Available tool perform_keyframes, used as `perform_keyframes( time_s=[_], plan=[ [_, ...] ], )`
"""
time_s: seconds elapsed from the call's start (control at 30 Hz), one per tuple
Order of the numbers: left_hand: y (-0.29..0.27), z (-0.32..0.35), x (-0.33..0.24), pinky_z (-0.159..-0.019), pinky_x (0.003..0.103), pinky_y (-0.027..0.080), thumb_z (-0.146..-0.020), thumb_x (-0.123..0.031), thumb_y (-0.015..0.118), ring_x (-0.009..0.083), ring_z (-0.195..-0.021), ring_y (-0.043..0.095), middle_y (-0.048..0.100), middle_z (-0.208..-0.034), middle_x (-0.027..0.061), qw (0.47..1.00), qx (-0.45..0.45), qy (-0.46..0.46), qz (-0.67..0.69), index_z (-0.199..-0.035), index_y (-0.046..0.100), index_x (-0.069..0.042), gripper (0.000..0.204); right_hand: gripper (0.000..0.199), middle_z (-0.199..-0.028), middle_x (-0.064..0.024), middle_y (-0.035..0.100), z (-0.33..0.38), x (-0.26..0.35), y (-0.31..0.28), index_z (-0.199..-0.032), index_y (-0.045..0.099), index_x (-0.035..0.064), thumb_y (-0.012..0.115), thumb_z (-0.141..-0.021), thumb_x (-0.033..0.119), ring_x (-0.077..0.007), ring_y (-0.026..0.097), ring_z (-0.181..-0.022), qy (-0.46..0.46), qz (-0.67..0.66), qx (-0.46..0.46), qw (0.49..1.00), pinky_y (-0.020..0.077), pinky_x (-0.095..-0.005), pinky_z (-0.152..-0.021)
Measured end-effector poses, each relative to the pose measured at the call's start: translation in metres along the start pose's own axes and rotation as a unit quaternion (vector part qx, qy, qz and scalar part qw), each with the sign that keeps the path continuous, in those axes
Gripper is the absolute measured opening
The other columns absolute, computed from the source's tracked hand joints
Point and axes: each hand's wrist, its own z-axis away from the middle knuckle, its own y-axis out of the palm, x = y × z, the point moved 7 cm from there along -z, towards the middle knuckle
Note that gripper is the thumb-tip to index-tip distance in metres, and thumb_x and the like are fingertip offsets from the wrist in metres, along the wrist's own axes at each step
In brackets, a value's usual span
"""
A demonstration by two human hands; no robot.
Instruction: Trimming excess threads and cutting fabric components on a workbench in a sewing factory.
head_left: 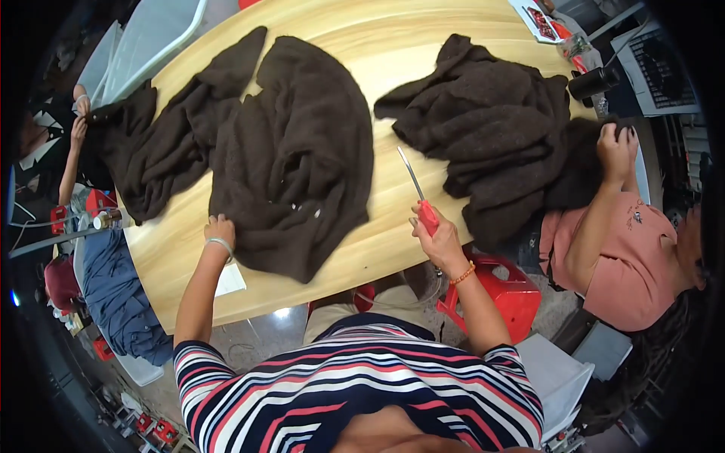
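Note:
A dark brown knit garment (302,143) lies bunched on the table (400,264) in front of me, with a few small pale bits on its lower part. My left hand (220,228) rests at its left lower edge, fingers a little apart on the tabletop and touching the cloth. In my right hand (442,240) is a red-handled tool (411,175) with a narrow metal blade pointing up and away; its exact kind is unclear. The tool is held over bare wood, apart from the cloth. Right of it lies a second dark brown knit garment (498,113), heaped in folds.
At right, a person in a pink top (630,253) grips the second garment's end. Another person's hands (79,124) touch dark cloth at far left. A red stool (502,302) stands by my right arm. Blue cloth (121,287) fills a white bin at left. A white paper (231,280) lies near the table edge.

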Motion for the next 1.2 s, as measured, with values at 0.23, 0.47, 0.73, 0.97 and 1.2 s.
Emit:
perform_keyframes(
  time_s=[0.23, 0.47, 0.73, 0.97, 1.2],
  plan=[
    [-0.096, 0.065, -0.216, -0.081, 0.042, 0.048, -0.070, -0.030, 0.077, 0.0331, -0.095, 0.057, 0.060, -0.106, 0.0135, 0.900, -0.113, 0.264, 0.329, -0.118, 0.056, -0.009, 0.057, 0.034, -0.076, -0.0086, 0.065, 0.013, -0.012, 0.025, -0.118, 0.057, -0.0038, 0.060, -0.091, 0.017, -0.0133, 0.063, -0.068, 0.043, 0.021, 0.018, 0.999, 0.0497, -0.0269, -0.068],
    [-0.033, 0.016, -0.225, -0.075, 0.037, 0.051, -0.077, -0.001, 0.060, 0.0336, -0.083, 0.063, 0.065, -0.100, 0.0176, 0.853, -0.199, 0.167, 0.452, -0.117, 0.058, -0.001, 0.041, 0.033, -0.084, -0.0219, 0.067, 0.052, -0.021, 0.004, -0.113, 0.057, 0.0025, 0.060, -0.089, 0.024, -0.0373, 0.066, -0.079, 0.037, 0.081, 0.008, 0.996, 0.0518, -0.0436, -0.071],
    [0.021, -0.033, -0.236, -0.078, 0.028, 0.053, -0.089, -0.007, 0.063, 0.0158, -0.083, 0.065, 0.068, -0.098, 0.0066, 0.335, 0.141, -0.045, 0.931, -0.108, 0.063, 0.000, 0.020, 0.032, -0.085, -0.0235, 0.065, 0.074, 0.020, 0.032, -0.100, 0.062, 0.0043, 0.060, -0.086, 0.033, -0.0417, 0.063, -0.085, 0.052, 0.254, 0.266, 0.928, 0.0489, -0.0484, -0.077],
    [0.019, -0.027, -0.234, -0.080, 0.032, 0.055, -0.088, -0.009, 0.063, 0.0194, -0.087, 0.067, 0.068, -0.098, 0.0085, 0.307, 0.171, -0.037, 0.936, -0.109, 0.061, -0.001, 0.022, 0.027, -0.079, -0.0231, 0.065, 0.047, 0.038, 0.042, -0.093, 0.061, 0.0037, 0.059, -0.085, 0.029, -0.0398, 0.064, -0.081, 0.019, 0.304, 0.244, 0.921, 0.0496, -0.0475, -0.075],
    [0.026, -0.025, -0.234, -0.074, 0.028, 0.054, -0.088, -0.008, 0.064, 0.0166, -0.081, 0.066, 0.067, -0.095, 0.0072, 0.325, 0.193, -0.018, 0.926, -0.106, 0.060, 0.000, 0.020, 0.026, -0.078, -0.0239, 0.065, 0.011, 0.047, 0.038, -0.093, 0.061, 0.0014, 0.058, -0.086, 0.026, -0.0402, 0.064, -0.081, 0.030, 0.299, 0.181, 0.937, 0.0498, -0.0482, -0.074]
  ],
)
